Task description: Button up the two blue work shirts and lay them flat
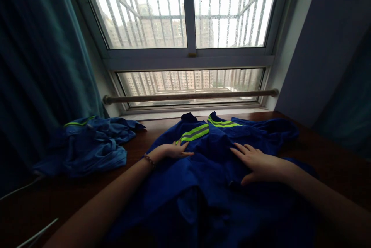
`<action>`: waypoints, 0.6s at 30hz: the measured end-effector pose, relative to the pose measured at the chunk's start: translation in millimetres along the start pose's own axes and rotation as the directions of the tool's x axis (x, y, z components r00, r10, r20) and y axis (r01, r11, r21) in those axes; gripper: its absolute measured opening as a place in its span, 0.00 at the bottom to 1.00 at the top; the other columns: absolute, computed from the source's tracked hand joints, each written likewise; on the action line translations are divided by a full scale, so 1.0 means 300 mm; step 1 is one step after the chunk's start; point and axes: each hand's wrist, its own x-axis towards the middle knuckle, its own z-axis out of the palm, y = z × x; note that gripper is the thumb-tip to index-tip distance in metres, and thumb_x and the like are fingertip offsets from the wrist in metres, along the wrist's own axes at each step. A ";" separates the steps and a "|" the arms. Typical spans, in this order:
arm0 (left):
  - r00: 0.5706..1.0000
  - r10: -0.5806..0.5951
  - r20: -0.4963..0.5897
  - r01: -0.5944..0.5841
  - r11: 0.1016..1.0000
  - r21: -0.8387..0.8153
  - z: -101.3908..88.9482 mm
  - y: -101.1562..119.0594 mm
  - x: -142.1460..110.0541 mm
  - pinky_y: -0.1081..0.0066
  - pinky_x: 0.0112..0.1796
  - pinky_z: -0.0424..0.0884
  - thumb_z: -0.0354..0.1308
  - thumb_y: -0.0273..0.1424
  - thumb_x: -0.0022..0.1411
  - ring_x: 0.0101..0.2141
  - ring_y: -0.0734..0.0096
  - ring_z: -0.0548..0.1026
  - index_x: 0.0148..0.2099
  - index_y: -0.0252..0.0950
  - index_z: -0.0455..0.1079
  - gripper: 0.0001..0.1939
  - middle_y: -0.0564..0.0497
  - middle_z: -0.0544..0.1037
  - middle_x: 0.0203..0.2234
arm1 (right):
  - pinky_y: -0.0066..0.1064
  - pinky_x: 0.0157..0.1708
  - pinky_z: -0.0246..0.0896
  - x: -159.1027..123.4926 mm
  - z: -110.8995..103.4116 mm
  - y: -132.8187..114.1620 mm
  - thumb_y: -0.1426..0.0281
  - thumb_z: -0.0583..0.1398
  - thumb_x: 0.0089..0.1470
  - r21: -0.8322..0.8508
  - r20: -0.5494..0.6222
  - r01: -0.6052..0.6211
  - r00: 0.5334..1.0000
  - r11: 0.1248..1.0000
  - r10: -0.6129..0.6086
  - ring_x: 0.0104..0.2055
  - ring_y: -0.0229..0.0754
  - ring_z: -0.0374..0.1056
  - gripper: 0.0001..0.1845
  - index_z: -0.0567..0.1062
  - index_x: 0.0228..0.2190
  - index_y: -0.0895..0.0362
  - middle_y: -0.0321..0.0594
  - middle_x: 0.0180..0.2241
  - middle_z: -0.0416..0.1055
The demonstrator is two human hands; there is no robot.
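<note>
A dark blue work jacket with yellow-green and grey reflective stripes lies spread on the brown wooden surface before me. My left hand rests on its left side, just below a stripe, fingers stretched out and apart. On the right part of the jacket my right hand lies flat with its fingers spread. Neither hand grips the cloth. A beaded bracelet circles my left wrist. The lower part of the jacket falls into shadow, so its edge there is hard to make out.
A crumpled blue garment with a yellow-green stripe lies at the left. Behind the wooden surface, a rail crosses the barred window. A curtain hangs at left. White cables run along the lower left.
</note>
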 end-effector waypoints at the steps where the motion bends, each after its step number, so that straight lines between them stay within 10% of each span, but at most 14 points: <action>1: 0.999 -0.039 -0.010 0.039 0.998 -0.040 -0.024 -0.032 0.010 0.54 0.50 0.53 0.47 0.43 0.58 0.55 0.50 0.53 0.56 0.42 0.57 0.25 0.41 0.56 0.56 | 0.56 0.50 0.44 -0.013 -0.004 -0.015 0.51 0.62 0.35 -0.001 -0.008 0.029 1.000 1.000 -0.029 0.58 0.67 0.38 0.54 0.45 0.58 0.56 0.52 0.60 0.35; 6: 0.897 -0.202 -0.393 0.242 0.969 0.055 -0.181 -0.058 0.021 0.57 0.49 0.54 0.51 0.28 0.57 0.52 0.56 0.58 0.51 0.38 0.63 0.18 0.41 0.62 0.52 | 0.45 0.44 0.57 -0.039 0.002 -0.080 0.60 0.60 0.42 -0.020 -0.015 0.145 0.989 0.989 -0.145 0.48 0.57 0.58 0.31 0.64 0.49 0.57 0.51 0.48 0.61; 11: 0.805 -0.178 -0.566 0.276 0.957 0.091 -0.227 0.236 -0.011 0.62 0.44 0.60 0.42 0.26 0.62 0.45 0.59 0.65 0.50 0.32 0.62 0.15 0.40 0.67 0.43 | 0.37 0.37 0.61 0.023 0.034 -0.066 0.73 0.57 0.42 -0.074 -0.095 0.099 0.990 0.992 -0.106 0.40 0.50 0.66 0.28 0.63 0.49 0.59 0.50 0.42 0.66; 18: 0.979 -0.080 -0.190 0.085 0.996 0.020 0.062 0.671 -0.202 0.57 0.33 0.68 0.53 0.53 0.48 0.37 0.49 0.69 0.44 0.31 0.64 0.31 0.36 0.69 0.35 | 0.33 0.40 0.59 0.015 -0.118 0.091 0.67 0.50 0.52 0.189 -0.349 0.034 0.936 0.981 0.034 0.40 0.47 0.67 0.14 0.72 0.38 0.56 0.42 0.36 0.71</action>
